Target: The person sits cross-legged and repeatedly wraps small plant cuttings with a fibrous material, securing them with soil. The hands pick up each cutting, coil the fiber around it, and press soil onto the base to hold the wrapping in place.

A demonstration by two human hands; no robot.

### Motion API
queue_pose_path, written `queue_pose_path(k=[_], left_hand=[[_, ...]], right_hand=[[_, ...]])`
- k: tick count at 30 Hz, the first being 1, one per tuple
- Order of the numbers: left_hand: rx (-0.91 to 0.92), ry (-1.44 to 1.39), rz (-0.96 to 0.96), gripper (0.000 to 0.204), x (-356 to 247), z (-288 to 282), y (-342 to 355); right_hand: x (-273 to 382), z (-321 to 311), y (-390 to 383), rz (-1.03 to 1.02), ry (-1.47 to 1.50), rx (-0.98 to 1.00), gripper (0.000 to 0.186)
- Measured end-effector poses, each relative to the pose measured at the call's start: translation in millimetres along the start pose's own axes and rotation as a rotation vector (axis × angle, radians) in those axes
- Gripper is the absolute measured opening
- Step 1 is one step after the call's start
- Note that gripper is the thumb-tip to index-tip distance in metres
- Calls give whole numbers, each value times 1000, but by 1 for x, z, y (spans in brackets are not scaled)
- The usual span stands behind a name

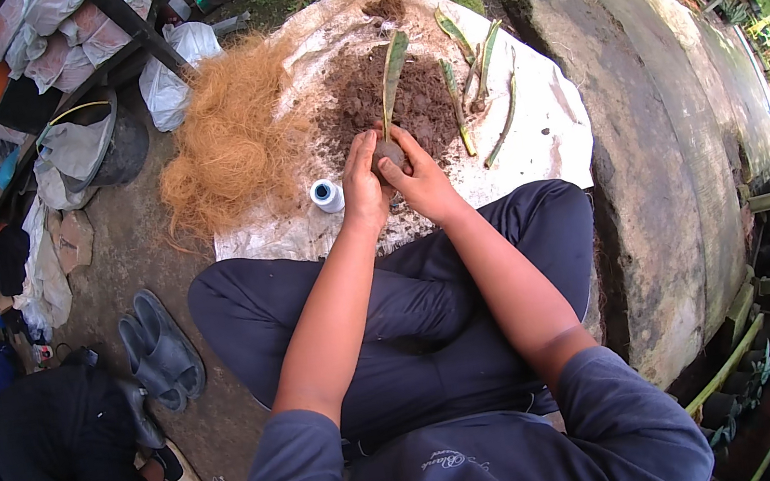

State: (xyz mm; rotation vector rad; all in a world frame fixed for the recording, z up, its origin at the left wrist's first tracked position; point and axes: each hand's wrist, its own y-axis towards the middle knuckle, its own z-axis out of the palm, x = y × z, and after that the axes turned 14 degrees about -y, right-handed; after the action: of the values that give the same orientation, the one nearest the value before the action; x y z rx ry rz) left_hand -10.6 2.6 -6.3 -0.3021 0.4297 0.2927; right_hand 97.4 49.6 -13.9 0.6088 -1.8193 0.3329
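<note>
My left hand [363,185] and my right hand [419,182] are cupped around a dark ball of soil [387,154], from which an upright snake plant leaf [393,79] rises. Beneath and behind them a pile of dark soil [425,104] lies on a whitish sheet [542,142]. More leaf cuttings [495,70] lie to the right of the pile. A white spool of thread [327,197] stands left of my hands. A tangle of orange-brown fibre [220,136] covers the sheet's left part.
Grey slides [163,348] lie left of my crossed legs. Another person in dark clothes [62,448] is at lower left. A bucket [111,155] and stacked bags [76,38] sit at upper left. A concrete path [675,154] runs along the right, edged by plants and slats.
</note>
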Motion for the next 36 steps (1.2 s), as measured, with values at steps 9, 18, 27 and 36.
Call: queue_pose_path(k=[9, 18, 27, 36], left_hand=[[40, 214, 77, 22, 6, -6, 5], [189, 827, 544, 36, 17, -18, 1], [-30, 606, 315, 63, 30, -6, 0], [-132, -27, -229, 45, 29, 12, -21]], right_hand=[[3, 8, -3, 303, 715, 59, 66], [16, 11, -6, 290, 936, 66, 54], [4, 8, -5, 261, 833, -139, 22], [6, 9, -5, 318, 823, -175, 15]])
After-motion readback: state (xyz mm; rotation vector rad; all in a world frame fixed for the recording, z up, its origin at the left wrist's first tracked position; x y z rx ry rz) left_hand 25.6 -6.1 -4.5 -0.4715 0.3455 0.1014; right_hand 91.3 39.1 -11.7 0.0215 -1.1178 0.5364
